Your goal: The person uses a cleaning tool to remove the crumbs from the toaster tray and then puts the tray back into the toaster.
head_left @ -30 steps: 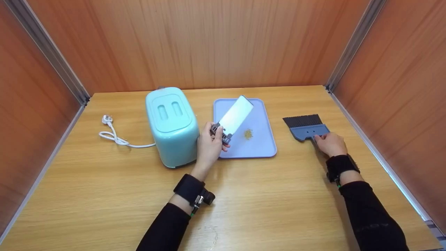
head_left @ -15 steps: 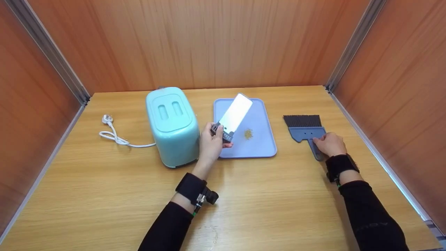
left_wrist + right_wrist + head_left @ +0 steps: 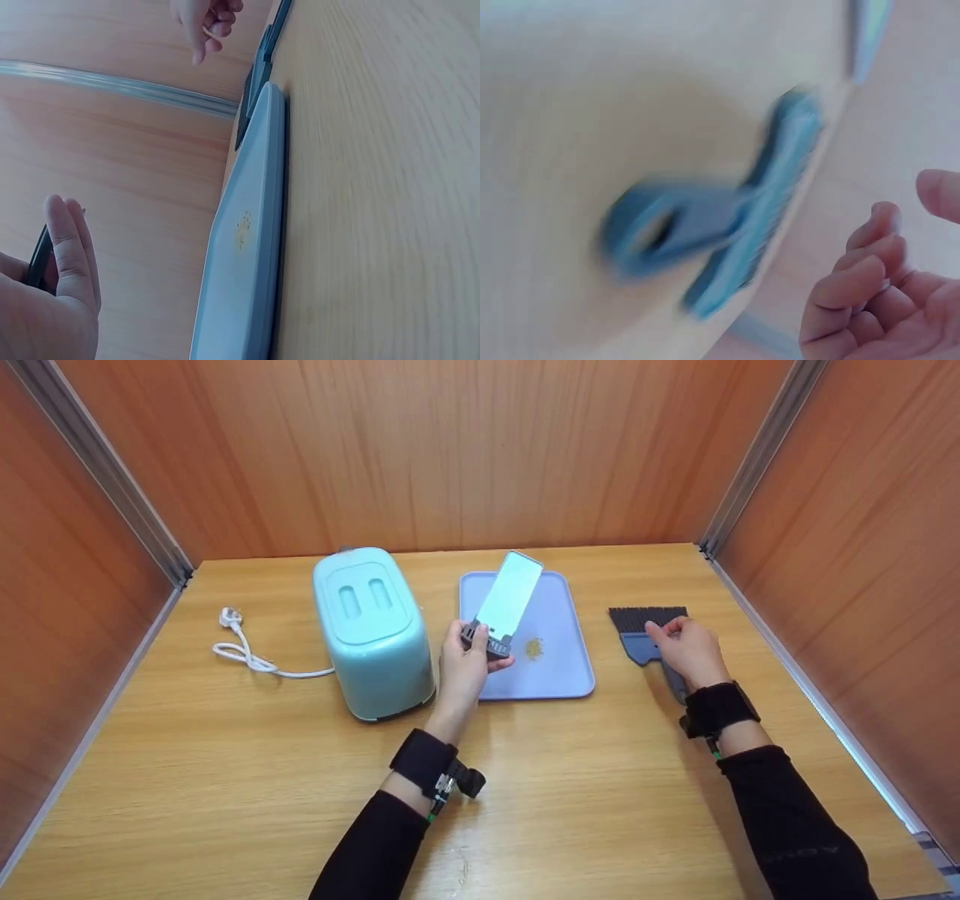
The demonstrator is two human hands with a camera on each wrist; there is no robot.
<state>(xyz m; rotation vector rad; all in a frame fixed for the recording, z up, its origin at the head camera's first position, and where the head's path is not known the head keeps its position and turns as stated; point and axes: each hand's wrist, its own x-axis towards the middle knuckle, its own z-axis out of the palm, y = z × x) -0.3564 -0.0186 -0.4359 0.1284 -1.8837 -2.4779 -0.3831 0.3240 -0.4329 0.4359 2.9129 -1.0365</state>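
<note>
My left hand holds a crumb tray by its dark grey end, thumb on top. The crumb tray, a long shiny metal plate, is raised and slanted over a lavender tray. A small heap of yellowish crumbs lies on the lavender tray. My right hand hovers above a blue-grey hand brush with dark bristles, which lies on the table. Nothing is between its loosely bent fingers; the right wrist view shows the hand apart from the brush.
A light blue toaster with its lid on stands left of the lavender tray, close beside my left hand. Its white cord and plug lie farther left on the wooden table. Wooden panels enclose the back and sides.
My right hand has let go of the brush handle and lifted up and leftward. The brush has turned slightly and settled. My left hand has shifted a little right, tilting the crumb tray more upright.
</note>
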